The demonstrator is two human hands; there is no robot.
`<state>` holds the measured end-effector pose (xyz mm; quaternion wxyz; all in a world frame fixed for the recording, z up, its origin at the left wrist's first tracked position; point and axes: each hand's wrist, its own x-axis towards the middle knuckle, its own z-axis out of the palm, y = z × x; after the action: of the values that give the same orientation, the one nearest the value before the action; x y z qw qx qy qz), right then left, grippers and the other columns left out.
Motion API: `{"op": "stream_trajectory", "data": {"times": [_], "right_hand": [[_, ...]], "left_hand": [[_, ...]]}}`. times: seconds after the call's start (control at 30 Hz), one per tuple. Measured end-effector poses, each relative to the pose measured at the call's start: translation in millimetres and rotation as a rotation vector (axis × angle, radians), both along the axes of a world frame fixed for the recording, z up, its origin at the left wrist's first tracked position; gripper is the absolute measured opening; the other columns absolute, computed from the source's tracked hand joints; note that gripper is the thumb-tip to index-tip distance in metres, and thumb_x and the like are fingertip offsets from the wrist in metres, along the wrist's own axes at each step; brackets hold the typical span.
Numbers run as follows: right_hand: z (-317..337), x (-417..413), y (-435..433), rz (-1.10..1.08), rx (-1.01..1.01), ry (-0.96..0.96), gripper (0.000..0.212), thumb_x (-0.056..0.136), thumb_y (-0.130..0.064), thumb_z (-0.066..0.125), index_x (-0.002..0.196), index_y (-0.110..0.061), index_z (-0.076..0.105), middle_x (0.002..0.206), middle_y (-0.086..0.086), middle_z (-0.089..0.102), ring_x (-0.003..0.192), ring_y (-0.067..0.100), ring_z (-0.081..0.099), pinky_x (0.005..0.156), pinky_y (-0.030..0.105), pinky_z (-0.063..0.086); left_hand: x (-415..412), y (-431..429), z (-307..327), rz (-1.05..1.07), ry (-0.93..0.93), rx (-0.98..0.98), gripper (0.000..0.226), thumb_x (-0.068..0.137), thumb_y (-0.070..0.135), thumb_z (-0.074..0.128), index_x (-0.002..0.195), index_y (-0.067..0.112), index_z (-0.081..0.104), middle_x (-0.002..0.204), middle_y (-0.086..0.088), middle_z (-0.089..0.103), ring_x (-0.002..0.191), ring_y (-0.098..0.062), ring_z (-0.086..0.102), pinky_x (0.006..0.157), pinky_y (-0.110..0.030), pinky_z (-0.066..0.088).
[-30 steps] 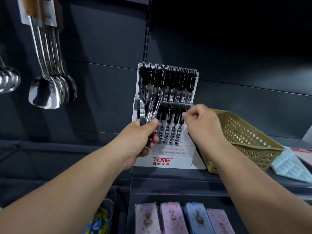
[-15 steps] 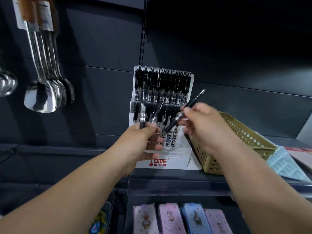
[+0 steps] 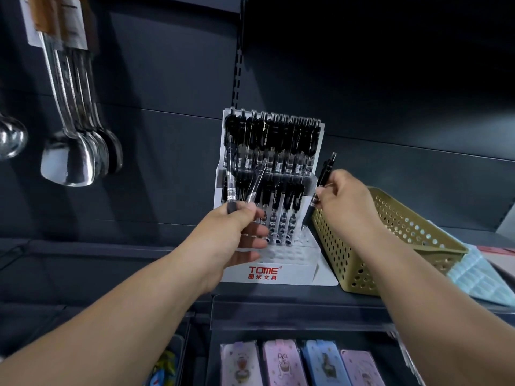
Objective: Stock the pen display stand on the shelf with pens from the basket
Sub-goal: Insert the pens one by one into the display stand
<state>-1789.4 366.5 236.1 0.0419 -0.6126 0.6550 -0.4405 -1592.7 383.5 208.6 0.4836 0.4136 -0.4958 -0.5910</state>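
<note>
The pen display stand [image 3: 281, 271] stood on the shelf [image 3: 278, 300] against the dark back panel, and the tan perforated basket [image 3: 390, 246] sat just beside it on the right. What lay inside the basket could not be seen. A pale blue moulded tray [image 3: 479, 277] lay past the basket. A bunch of steel spoons [image 3: 75, 151] hung well apart to the left, too overlapped to count. Four patterned cases [image 3: 281, 363] lay side by side on the level below.

Your left hand [image 3: 237, 232] was raised in front of the stand and covered the left part of its lower row. Its grip was closed round two pens: an upright pen [image 3: 230, 179] and a tilted pen [image 3: 256, 182] leaning to the right. Both stood up across the rows of pens already in the stand.

Your right hand [image 3: 345, 199] was held between the stand and the basket. Its grip pinched a single pen [image 3: 323, 176] at mid-barrel. This pen was tilted, with its clicker end up. Its tip pointed down at the empty front holes by the stand's right edge, close to the basket's corner.
</note>
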Motion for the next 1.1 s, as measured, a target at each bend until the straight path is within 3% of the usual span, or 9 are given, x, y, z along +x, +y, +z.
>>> {"op": "stream_trajectory", "data": {"times": [0.17, 0.37, 0.5, 0.63, 0.8, 0.9, 0.97, 1.03, 1.1], "right_hand": [[6, 1, -8, -0.013, 0.0, 0.074, 0.013, 0.099, -0.022, 0.052, 0.107, -0.011, 0.055, 0.086, 0.002, 0.064, 0.054, 0.011, 0.049, 0.049, 0.027, 0.04], [1, 0, -14, -0.038, 0.153, 0.113, 0.012, 0.096, -0.015, 0.055, 0.094, -0.003, 0.057, 0.089, 0.017, 0.069, 0.068, 0.025, 0.061, 0.064, 0.043, 0.054], [2, 2, -24, -0.064, 0.309, 0.169, 0.013, 0.091, -0.009, 0.059, 0.092, 0.003, 0.061, 0.09, 0.022, 0.07, 0.066, 0.022, 0.053, 0.058, 0.032, 0.043], [4, 3, -32, -0.06, 0.443, 0.164, 0.015, 0.089, -0.009, 0.055, 0.075, -0.009, 0.056, 0.071, 0.007, 0.063, 0.055, 0.016, 0.057, 0.05, 0.02, 0.043], [0, 7, -30, -0.068, 0.396, 0.158, 0.008, 0.091, -0.01, 0.054, 0.086, -0.008, 0.06, 0.071, 0.008, 0.062, 0.056, 0.018, 0.059, 0.049, 0.022, 0.047], [-5, 11, -24, -0.096, 0.467, 0.231, 0.017, 0.092, -0.014, 0.057, 0.077, -0.01, 0.059, 0.073, 0.008, 0.063, 0.062, 0.021, 0.06, 0.062, 0.024, 0.053], [-1, 14, -15, -0.159, 0.402, 0.289, 0.02, 0.091, -0.014, 0.06, 0.072, -0.008, 0.057, 0.076, 0.008, 0.066, 0.064, 0.021, 0.061, 0.062, 0.028, 0.051], [5, 15, -1, -0.165, 0.207, 0.188, 0.014, 0.092, -0.017, 0.058, 0.081, -0.008, 0.057, 0.081, 0.007, 0.067, 0.065, 0.02, 0.06, 0.056, 0.029, 0.048], [13, 28, 17, -0.016, 0.12, 0.037, 0.015, 0.095, -0.024, 0.058, 0.087, -0.011, 0.061, 0.085, -0.001, 0.067, 0.062, 0.014, 0.057, 0.057, 0.028, 0.047]], "left_hand": [[0, -2, -1, -0.009, -0.002, 0.0, 0.022, 0.098, 0.033, 0.05, 0.098, 0.016, 0.064, 0.085, -0.006, 0.07, 0.069, -0.016, 0.065, 0.068, -0.034, 0.058], [-1, -2, -3, -0.016, -0.002, 0.007, 0.022, 0.097, 0.034, 0.051, 0.099, 0.017, 0.064, 0.083, -0.004, 0.071, 0.067, -0.015, 0.066, 0.063, -0.03, 0.057], [0, -3, -3, -0.02, -0.004, 0.012, 0.021, 0.098, 0.034, 0.051, 0.098, 0.017, 0.064, 0.082, -0.003, 0.071, 0.066, -0.014, 0.065, 0.063, -0.029, 0.057], [0, -2, -2, -0.022, -0.004, 0.011, 0.021, 0.098, 0.033, 0.05, 0.097, 0.018, 0.064, 0.08, -0.003, 0.07, 0.065, -0.014, 0.064, 0.063, -0.029, 0.056], [0, -1, -3, -0.017, -0.01, 0.026, 0.021, 0.098, 0.032, 0.05, 0.101, 0.017, 0.064, 0.08, -0.003, 0.069, 0.065, -0.014, 0.064, 0.065, -0.031, 0.056], [0, 0, -5, -0.02, -0.017, 0.042, 0.022, 0.098, 0.033, 0.051, 0.103, 0.017, 0.065, 0.079, -0.004, 0.068, 0.064, -0.014, 0.062, 0.061, -0.03, 0.055], [1, 2, -5, -0.014, -0.041, 0.039, 0.022, 0.097, 0.035, 0.052, 0.102, 0.019, 0.066, 0.075, -0.002, 0.065, 0.057, -0.012, 0.058, 0.052, -0.026, 0.05], [3, 3, -6, -0.017, -0.071, 0.018, 0.022, 0.097, 0.036, 0.051, 0.101, 0.021, 0.066, 0.068, 0.0, 0.059, 0.051, -0.01, 0.048, 0.044, -0.022, 0.038], [5, 3, -6, -0.026, -0.078, -0.001, 0.023, 0.098, 0.037, 0.049, 0.1, 0.021, 0.065, 0.062, 0.001, 0.053, 0.047, -0.009, 0.04, 0.041, -0.02, 0.029]]}}
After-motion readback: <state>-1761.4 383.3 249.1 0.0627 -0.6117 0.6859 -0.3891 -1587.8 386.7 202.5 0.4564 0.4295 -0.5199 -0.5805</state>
